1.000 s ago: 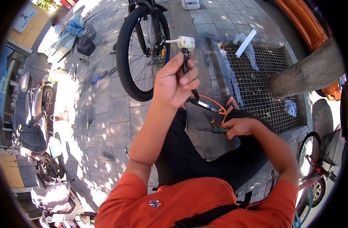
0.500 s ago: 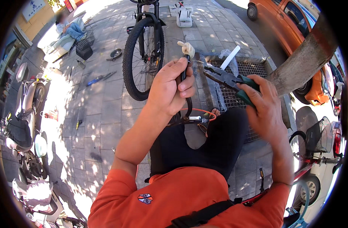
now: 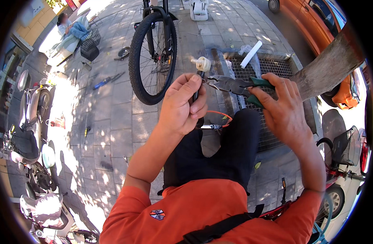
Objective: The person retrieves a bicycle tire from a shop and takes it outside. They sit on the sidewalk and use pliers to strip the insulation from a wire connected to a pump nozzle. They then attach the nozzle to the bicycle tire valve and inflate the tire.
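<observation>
Pavement point(image 3: 113, 122) of grey slabs fills most of the view, dappled with sun. On it stands a bicycle wheel point(image 3: 152, 53) with a black tyre, upright just ahead of the seated person's knees; to its right a metal drain grate point(image 3: 272, 69) lies flush in the ground beside a tree trunk point(image 3: 329, 65). Scooters point(image 3: 27, 122) are parked along the left edge.

Nearer in, the left hand point(image 3: 182, 107) is raised over the lap, its fingers closed around a thin black cable point(image 3: 196, 91) that ends in a pale, rounded fitting point(image 3: 202, 64) just above the thumb. The right hand point(image 3: 282, 107) is wrapped around the green handles of a pair of pliers point(image 3: 235, 85), whose dark nose points left and meets the cable just above the left thumb. Whether the nose is closed on it cannot be told.

For a clean grip, it seems best to hold the cable taut and steady close to the working point, bring the nose square across it rather than at a slant, and squeeze gradually, keeping the thumb clear.
</observation>
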Tool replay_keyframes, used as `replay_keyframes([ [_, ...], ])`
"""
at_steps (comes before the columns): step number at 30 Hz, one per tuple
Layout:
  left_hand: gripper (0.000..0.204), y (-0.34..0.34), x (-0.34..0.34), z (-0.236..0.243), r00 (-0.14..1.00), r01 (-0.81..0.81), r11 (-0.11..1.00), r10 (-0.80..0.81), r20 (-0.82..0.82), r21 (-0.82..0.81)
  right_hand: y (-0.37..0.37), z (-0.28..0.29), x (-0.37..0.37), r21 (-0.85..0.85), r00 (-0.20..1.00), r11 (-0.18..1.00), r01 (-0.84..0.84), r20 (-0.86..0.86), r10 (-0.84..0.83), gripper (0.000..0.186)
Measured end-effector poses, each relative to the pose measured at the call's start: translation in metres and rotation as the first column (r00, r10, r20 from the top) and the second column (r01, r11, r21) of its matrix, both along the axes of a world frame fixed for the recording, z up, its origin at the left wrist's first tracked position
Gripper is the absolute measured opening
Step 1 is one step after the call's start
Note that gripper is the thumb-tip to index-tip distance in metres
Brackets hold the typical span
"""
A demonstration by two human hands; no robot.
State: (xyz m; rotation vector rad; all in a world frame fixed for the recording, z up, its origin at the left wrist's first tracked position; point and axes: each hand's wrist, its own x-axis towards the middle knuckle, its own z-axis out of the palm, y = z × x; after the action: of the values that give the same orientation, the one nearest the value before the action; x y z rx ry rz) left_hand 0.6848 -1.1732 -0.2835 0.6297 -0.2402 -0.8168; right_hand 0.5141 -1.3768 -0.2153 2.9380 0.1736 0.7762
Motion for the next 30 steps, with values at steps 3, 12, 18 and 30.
replay_keyframes([
  [3, 0.017, 0.000, 0.003, -0.004, 1.000, -0.010, 1.000, 0.010, 0.009, -0.003, 0.001, -0.002, 0.004, 0.002, 1.000, 1.000, 0.006, -0.002, -0.006, 0.043],
  [12, 0.011, 0.000, 0.006, -0.015, 0.996, -0.010, 1.000, 0.011, 0.084, -0.008, -0.003, -0.014, 0.005, -0.058, 0.999, 0.998, 0.028, 0.017, -0.027, 0.049],
  [18, 0.015, 0.000, 0.005, -0.016, 0.998, -0.024, 1.000, 0.024, 0.059, 0.002, -0.002, -0.019, 0.008, -0.139, 0.996, 0.990, 0.016, 0.085, -0.004, 0.046],
  [30, 0.022, -0.003, 0.005, -0.017, 1.000, -0.005, 1.000, 0.005, -0.008, 0.005, -0.003, -0.027, 0.008, -0.173, 0.997, 0.985, 0.020, 0.074, -0.007, 0.040],
])
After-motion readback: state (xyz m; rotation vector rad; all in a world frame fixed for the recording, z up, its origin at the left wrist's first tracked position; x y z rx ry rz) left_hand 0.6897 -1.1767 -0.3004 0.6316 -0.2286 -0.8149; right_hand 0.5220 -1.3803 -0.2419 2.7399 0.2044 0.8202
